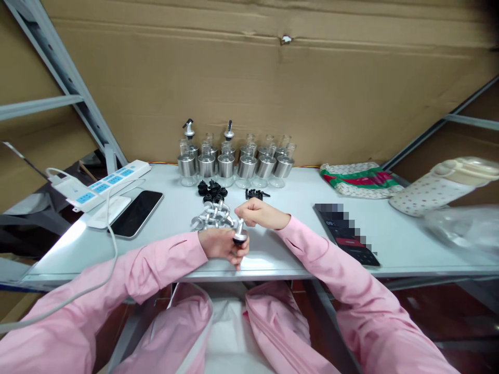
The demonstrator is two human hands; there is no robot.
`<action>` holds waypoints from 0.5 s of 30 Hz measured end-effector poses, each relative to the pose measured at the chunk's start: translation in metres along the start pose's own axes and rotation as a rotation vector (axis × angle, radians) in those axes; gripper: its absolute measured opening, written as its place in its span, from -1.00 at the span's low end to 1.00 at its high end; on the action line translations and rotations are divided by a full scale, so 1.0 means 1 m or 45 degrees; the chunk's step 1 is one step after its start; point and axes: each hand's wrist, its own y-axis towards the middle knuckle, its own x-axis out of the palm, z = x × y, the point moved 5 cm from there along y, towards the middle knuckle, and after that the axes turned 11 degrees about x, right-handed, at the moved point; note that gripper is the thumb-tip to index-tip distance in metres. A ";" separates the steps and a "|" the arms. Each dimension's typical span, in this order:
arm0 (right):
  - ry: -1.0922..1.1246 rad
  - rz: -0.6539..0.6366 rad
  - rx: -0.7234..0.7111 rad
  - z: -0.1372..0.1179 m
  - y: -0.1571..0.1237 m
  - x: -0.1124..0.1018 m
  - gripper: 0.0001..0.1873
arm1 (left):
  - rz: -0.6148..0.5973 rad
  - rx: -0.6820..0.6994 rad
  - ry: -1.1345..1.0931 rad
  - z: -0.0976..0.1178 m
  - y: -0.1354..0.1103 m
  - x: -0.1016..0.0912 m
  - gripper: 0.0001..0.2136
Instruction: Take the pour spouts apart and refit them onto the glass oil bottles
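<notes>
My left hand (223, 245) is closed round a small metal pourer cap with a black base (239, 237), held just above the white table's (273, 254) front edge. My right hand (255, 213) is curled in a pinch over the top of the same cap. Both sleeves are pink. Behind my hands lie a heap of silver pourer spouts (210, 215), a cluster of black stoppers (212, 190) and several small black pins (256, 194). Further back stand several glass bottles with steel sleeves (236, 165); two on the left carry pourer tops.
At the left lie a white power strip (102, 185), a black phone (136, 213) and a white cable (113, 234). A dark flat device (346, 236) lies at the right, with a folded patterned cloth (356, 179) and a dotted flask (440, 187) beyond. Cardboard lines the back wall.
</notes>
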 end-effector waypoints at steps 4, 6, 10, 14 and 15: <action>-0.051 0.038 0.124 0.006 0.002 0.000 -0.52 | 0.324 0.122 0.073 0.000 0.001 -0.009 -0.52; -0.085 0.056 0.120 0.004 0.001 0.002 -0.54 | 0.441 0.160 0.116 0.002 0.000 -0.011 -0.50; -0.122 0.210 0.053 -0.001 -0.001 0.000 -0.57 | 0.486 0.247 0.156 0.006 0.002 -0.012 -0.46; -0.106 0.142 0.031 -0.001 -0.002 0.002 -0.57 | 0.522 0.316 0.123 0.008 0.001 -0.012 -0.47; -0.105 0.121 0.021 0.000 -0.002 0.003 -0.56 | 0.514 0.311 0.116 0.008 0.001 -0.011 -0.49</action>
